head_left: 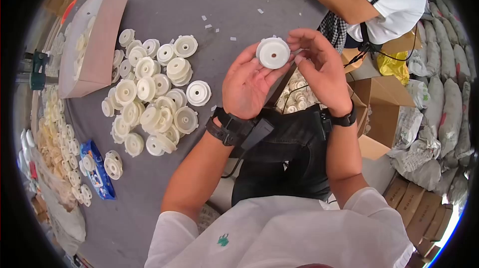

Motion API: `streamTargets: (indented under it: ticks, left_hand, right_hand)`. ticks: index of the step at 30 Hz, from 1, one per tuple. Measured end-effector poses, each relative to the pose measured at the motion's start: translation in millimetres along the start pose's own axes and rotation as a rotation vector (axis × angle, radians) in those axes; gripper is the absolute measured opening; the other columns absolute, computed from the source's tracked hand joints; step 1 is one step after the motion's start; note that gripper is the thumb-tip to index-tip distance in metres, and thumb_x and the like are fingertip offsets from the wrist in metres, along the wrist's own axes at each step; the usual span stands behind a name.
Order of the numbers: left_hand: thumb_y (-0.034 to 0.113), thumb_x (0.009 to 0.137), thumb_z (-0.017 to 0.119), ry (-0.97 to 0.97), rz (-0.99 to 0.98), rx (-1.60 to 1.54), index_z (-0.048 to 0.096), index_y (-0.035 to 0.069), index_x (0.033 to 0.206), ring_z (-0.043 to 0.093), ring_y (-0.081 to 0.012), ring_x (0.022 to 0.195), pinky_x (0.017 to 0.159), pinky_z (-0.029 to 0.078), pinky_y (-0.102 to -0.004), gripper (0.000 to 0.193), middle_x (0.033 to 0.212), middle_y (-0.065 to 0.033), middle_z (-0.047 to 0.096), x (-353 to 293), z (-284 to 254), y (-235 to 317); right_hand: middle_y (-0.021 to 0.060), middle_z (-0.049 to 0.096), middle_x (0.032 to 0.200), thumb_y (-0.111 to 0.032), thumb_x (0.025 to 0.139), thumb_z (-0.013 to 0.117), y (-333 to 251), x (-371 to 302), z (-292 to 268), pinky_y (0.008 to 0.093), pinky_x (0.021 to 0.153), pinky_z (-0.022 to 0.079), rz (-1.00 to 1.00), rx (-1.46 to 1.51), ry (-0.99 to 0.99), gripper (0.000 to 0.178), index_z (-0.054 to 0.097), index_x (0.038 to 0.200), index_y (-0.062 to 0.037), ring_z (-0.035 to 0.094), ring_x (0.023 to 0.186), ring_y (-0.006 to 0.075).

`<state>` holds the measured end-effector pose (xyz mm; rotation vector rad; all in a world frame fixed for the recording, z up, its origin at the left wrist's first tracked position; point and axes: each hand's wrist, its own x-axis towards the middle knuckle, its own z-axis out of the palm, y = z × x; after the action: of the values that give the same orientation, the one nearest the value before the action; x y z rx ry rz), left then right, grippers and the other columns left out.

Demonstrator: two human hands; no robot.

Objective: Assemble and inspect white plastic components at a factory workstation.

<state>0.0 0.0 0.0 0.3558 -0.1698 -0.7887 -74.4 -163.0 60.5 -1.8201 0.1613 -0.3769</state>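
At upper centre, the left hand gripped a disc; the right hand curved loosely beside it, ungrasping. Inspection seemed the step; next, turning likely needed light fingertips.

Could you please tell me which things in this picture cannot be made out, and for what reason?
All in the head view:
- Underside of the white disc in the left hand: turned away from the camera.
- Bottom of the disc pile: covered by the upper discs.
- Far end of the co-worker's arm: cut off by the upper edge.
- White scraps on the table: too small to identify.
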Motion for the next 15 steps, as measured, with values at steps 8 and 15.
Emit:
streamTargets:
  ticks: [8, 15]
  left_hand:
    - [0.016, 0.105, 0.042, -0.022, -0.016, 0.008, 0.038, -0.011, 0.149, 0.05, -0.0444, 0.14, 0.121, 0.04, -0.0532, 0.052, 0.149, -0.03, 0.049, -3, 2, 5]
    - [0.023, 0.103, 0.044, -0.056, -0.061, -0.044, 0.033, -0.012, 0.153, 0.048, -0.0406, 0.143, 0.121, 0.039, -0.049, 0.061, 0.15, -0.0285, 0.049, -2, 0, 1]
  right_hand:
    - [0.0109, 0.06, 0.124, 0.006, 0.082, 0.068, -5, -2, 7, 0.0345, 0.094, 0.052, -0.14, -0.174, -0.045, 0.048, 0.062, 0.129, -0.0043, 0.06, 0.113, 0.0222]
    - [0.0105, 0.058, 0.126, 0.002, 0.08, 0.074, -8, -1, 7, 0.0353, 0.094, 0.052, -0.175, -0.394, -0.05, 0.054, 0.063, 0.132, -0.0068, 0.059, 0.112, 0.0249]
